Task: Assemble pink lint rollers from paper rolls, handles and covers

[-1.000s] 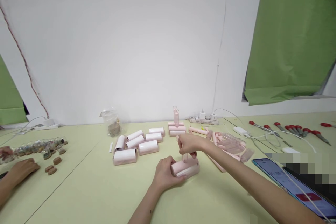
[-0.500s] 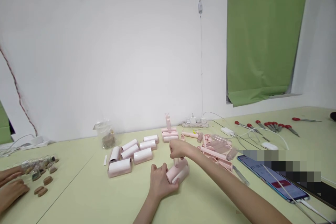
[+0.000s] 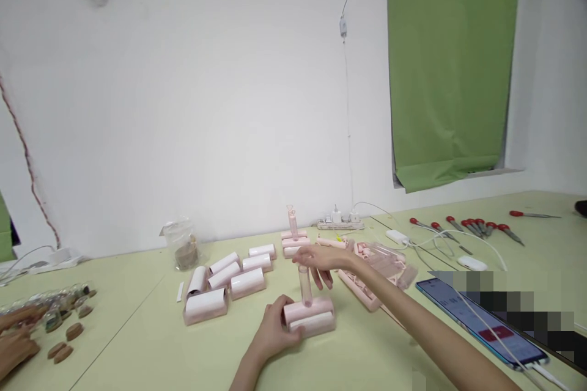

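Note:
A pink lint roller (image 3: 310, 317) lies on the pale green table (image 3: 151, 348) with its short pink handle (image 3: 304, 285) standing up. My left hand (image 3: 272, 331) is closed round the roller's left end and holds it down. Just above the handle's top hovers my right hand (image 3: 320, 259), fingers spread and loose, off the handle. To the left lies a group of several white-and-pink rolls (image 3: 229, 276). Behind my right hand is a heap of pink handles (image 3: 373, 259).
Another finished roller (image 3: 293, 235) stands by the wall near a power strip (image 3: 340, 223). A phone (image 3: 481, 321) on a cable lies at the right, red-handled scissors (image 3: 463, 226) beyond it. A clear bag (image 3: 182, 244) stands behind the rolls. Another person's hands (image 3: 16, 333) work at small jars at the far left.
My right hand has let go of the handle and lifted off it with fingers spread. The handle now stands upright in the roller. My view has tilted up and shifted right.

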Tool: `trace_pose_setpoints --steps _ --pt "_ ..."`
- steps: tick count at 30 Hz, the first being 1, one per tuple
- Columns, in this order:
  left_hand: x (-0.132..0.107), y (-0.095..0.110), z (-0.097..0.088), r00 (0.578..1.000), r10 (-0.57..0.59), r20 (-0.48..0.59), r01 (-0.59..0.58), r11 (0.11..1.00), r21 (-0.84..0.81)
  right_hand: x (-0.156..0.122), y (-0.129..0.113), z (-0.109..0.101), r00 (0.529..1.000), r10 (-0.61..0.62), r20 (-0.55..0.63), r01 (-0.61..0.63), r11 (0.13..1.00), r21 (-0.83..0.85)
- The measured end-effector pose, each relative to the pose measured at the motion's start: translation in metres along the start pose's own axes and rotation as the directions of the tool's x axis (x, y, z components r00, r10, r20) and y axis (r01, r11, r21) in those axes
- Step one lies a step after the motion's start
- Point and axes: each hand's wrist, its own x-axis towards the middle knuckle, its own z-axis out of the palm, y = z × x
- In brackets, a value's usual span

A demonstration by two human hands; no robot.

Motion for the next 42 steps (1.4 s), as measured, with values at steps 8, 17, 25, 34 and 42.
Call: trace_pose_setpoints --steps 8,17,25,34,42 --pt "0.001 -0.006 -0.001 0.999 -0.001 0.034 0.002 0.999 -0.032 0.022 0.079 0.022 0.888 0.314 -0.337 -0.346 0.938 -0.037" --pt "0.001 -0.006 -0.007 0.995 -0.035 0.096 0.044 0.995 -0.091 0.029 0.084 0.04 0.932 0.146 -0.331 -0.009 0.923 0.384" --pt "0.001 -0.015 -0.023 0.982 -0.048 0.183 0.094 0.963 -0.253 0.01 0.051 0.06 0.932 0.025 -0.362 0.307 0.478 0.823" --pt "0.039 0.025 -0.025 0.958 0.059 -0.28 -0.18 0.886 -0.428 -0.008 0.025 0.044 0.874 0.053 -0.484 0.451 0.284 0.846" --pt "0.053 0.059 0.013 0.998 0.059 0.021 -0.022 0.65 -0.76 -0.016 0.007 0.045 0.858 -0.181 -0.48 0.509 0.416 0.754"
